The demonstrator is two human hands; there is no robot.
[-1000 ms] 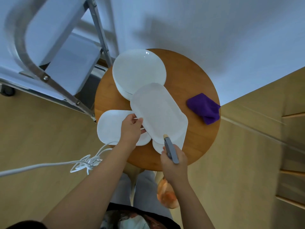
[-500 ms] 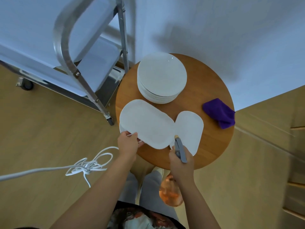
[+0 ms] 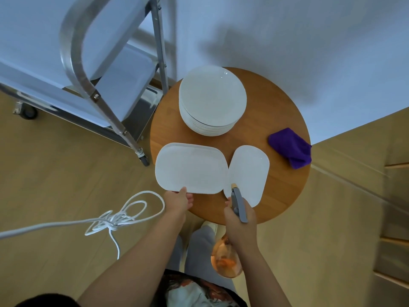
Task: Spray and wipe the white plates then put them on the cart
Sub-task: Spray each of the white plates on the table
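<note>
On the round table [image 3: 285, 196], left hand [image 3: 178, 201] pinching near rim of rectangular plate [image 3: 191, 168], right hand [image 3: 240, 220] gripping spray bottle [image 3: 238, 202]; likely handling as stiff, slick, breakable, so gripping firmly by rim

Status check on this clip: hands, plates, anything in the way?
Left hand pinches near edge of large oblong plate. Right hand grips spray bottle, nozzle over smaller oblong plate. Purple cloth untouched; nothing blocking.

Two oblong white plates [image 3: 191, 168] [image 3: 249, 172], one stack of round plates [image 3: 212, 99], one purple cloth [image 3: 291, 147], one spray bottle [image 3: 239, 206], one cart [image 3: 88, 69], one round table [image 3: 285, 189].
</note>
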